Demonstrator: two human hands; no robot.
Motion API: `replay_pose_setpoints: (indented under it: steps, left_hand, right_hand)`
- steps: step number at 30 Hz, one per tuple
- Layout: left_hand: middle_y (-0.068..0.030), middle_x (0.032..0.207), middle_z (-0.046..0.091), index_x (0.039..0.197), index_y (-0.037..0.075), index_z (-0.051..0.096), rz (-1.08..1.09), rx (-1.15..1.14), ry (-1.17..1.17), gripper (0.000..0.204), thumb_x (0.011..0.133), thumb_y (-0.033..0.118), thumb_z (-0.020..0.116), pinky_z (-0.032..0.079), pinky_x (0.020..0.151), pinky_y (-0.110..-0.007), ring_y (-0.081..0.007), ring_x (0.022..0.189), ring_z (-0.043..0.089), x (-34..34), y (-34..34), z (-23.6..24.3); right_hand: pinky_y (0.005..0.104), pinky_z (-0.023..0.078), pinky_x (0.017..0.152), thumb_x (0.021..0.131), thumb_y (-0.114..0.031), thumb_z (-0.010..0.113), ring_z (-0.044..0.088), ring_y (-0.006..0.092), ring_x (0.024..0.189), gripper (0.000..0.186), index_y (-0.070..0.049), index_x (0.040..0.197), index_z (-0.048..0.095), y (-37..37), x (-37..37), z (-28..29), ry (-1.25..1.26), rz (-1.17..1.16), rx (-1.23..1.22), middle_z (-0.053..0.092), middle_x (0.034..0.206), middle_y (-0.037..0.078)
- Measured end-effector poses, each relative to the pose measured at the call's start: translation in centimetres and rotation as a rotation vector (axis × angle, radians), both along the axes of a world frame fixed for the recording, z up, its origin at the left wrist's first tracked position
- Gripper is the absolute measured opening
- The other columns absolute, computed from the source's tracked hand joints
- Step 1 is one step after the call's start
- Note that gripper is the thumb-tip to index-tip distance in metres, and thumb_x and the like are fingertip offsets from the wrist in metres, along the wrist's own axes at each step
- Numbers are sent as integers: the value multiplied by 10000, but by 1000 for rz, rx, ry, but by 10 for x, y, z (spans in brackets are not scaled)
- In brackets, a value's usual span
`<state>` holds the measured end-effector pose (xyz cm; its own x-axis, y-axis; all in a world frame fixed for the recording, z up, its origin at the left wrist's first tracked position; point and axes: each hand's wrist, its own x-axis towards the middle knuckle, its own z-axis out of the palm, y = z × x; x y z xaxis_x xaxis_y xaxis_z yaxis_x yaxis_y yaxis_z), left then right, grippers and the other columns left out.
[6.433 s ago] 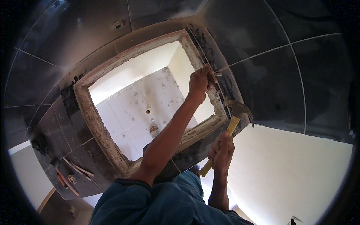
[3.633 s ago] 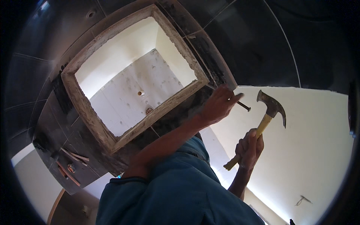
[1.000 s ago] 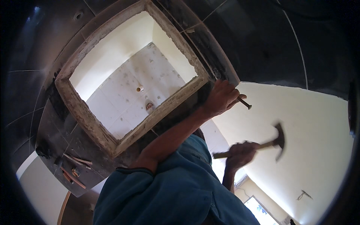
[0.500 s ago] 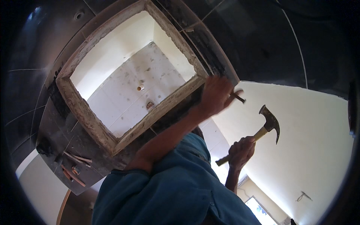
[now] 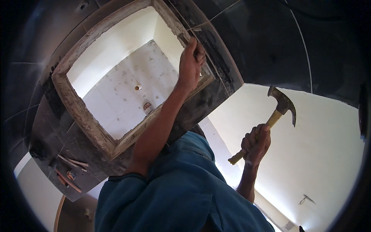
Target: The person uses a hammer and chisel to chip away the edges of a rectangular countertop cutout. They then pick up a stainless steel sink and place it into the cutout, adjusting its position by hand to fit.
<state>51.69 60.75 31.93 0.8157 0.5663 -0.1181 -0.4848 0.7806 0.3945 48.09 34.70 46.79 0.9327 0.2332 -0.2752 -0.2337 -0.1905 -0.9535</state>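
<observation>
My right hand (image 5: 256, 145) grips a claw hammer (image 5: 283, 102) by its yellowish handle, head raised and claw curving to the right. Over the right side of a rectangular cut-out in a black counter, my left hand (image 5: 191, 65) is closed in a fist. The short metal chisel seen in it half a second ago is hidden behind the fingers now. The rough, pale rim (image 5: 87, 125) of the cut-out has chipped edges, and the fist is beside its right corner.
Through the opening show a tiled floor (image 5: 116, 85), a short pipe stub (image 5: 138, 87) and a sandaled foot (image 5: 147, 107). Thin sticks (image 5: 73, 161) and a reddish rod (image 5: 68, 181) lie on the counter's left end. Dark tiles (image 5: 266, 46) cover the far wall; a pale wall (image 5: 320, 143) stands at right.
My left hand has moved left and away from me, from beyond the counter's near edge to the cut-out's right side. The hammer has risen slightly and shifted right in my right hand.
</observation>
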Motion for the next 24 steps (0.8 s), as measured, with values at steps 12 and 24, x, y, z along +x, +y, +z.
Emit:
replay_pose_setpoints:
  steps: [12, 24]
  left_hand:
    - [-87, 646, 616, 778, 60, 627, 228, 1060, 279, 331, 966, 329, 672, 490, 563, -381, -210, 602, 640, 11, -98, 17]
    - [-30, 519, 494, 674, 111, 525, 411, 1185, 378, 381, 957, 301, 692, 427, 463, -359, -192, 457, 538, 16, -100, 11]
  right_hand:
    - [211, 240, 315, 1086, -407, 412, 270, 26, 388, 350, -133, 869, 421, 9, -7, 8, -28, 12, -51, 321, 566, -59]
    - [210, 209, 277, 1084, -375, 430, 248, 25, 364, 332, -111, 882, 433, 31, -7, 38, -278, -5, -163, 317, 568, -51]
